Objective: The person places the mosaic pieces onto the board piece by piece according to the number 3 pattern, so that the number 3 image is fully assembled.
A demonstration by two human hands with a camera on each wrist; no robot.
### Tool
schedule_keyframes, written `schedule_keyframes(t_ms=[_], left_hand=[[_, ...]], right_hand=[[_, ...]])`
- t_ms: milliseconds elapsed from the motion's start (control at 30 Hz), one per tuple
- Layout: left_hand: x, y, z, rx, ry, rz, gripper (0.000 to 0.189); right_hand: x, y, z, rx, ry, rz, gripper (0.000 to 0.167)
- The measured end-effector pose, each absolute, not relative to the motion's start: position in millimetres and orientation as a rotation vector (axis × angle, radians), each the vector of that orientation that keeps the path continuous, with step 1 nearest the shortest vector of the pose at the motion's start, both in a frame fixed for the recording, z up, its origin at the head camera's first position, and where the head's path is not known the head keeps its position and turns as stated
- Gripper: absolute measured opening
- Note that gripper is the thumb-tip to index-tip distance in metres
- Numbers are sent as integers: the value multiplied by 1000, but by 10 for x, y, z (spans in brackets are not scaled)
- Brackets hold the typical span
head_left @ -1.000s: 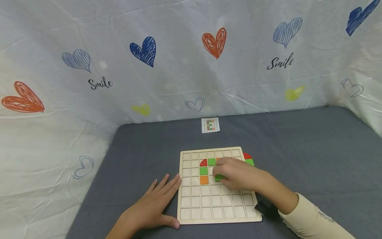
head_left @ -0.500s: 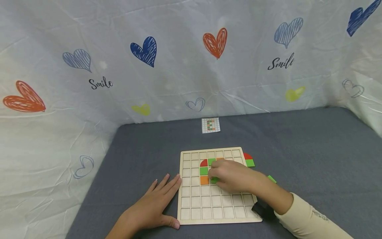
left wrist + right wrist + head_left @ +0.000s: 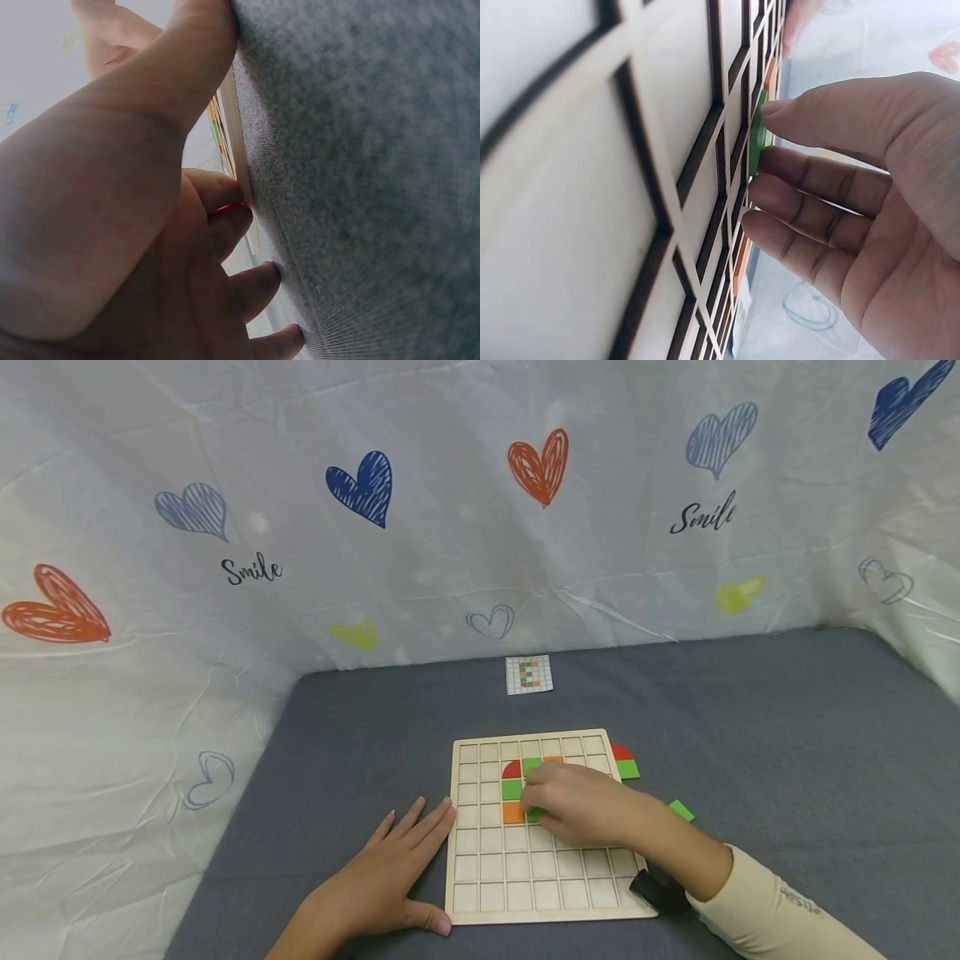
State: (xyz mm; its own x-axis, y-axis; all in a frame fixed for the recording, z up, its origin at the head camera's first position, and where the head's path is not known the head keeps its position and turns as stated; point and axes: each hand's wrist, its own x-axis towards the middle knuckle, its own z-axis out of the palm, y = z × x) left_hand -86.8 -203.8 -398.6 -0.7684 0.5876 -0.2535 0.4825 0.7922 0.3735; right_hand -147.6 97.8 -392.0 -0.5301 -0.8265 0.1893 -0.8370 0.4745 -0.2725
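Note:
A wooden grid board point(image 3: 510, 893) lies on the grey cloth. My left hand point(image 3: 390, 868) rests flat with spread fingers, fingertips and thumb against the board's left edge. My right hand point(image 3: 581, 802) reaches over the board and pinches a green square tile point(image 3: 757, 139) between thumb and fingers, low over a cell just right of an orange tile point(image 3: 513, 812). Whether the green tile sits fully in its cell I cannot tell. Above the orange tile, a green tile point(image 3: 512, 790) and a red rounded tile point(image 3: 512, 769) fill cells. Another green tile point(image 3: 532, 766) and a partly covered orange tile point(image 3: 552, 759) continue that row.
Beyond the board's right edge lie a red rounded tile point(image 3: 622, 752), a green tile point(image 3: 628, 768) and a separate green tile point(image 3: 682, 810). A small printed card point(image 3: 528, 675) with a coloured grid pattern lies near the back of the table, before a white curtain point(image 3: 435, 568).
My right hand has moved slightly left with the green tile, up to the orange one. The loose green tile by the right forearm has come into view. My left hand has stayed put.

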Motion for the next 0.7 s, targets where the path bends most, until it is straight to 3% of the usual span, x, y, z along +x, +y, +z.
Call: schedule_keyframes(t_ms=[267, 467, 633, 700], left_hand=[[-865, -2040, -3999, 804, 2623, 409, 123], [-874, -2057, -4007, 819, 2628, 425, 123], [-872, -2053, -4007, 809, 2623, 422, 123], [-868, -2048, -4007, 805, 2622, 421, 124]], right_hand=[[-1319, 978, -3904, 1465, -2670, 380, 9], [-1172, 1069, -3850, 1457, -2666, 353, 17], [-1091, 1179, -3834, 1484, -2741, 350, 8], [-1073, 1213, -3846, 1496, -2754, 345, 13]])
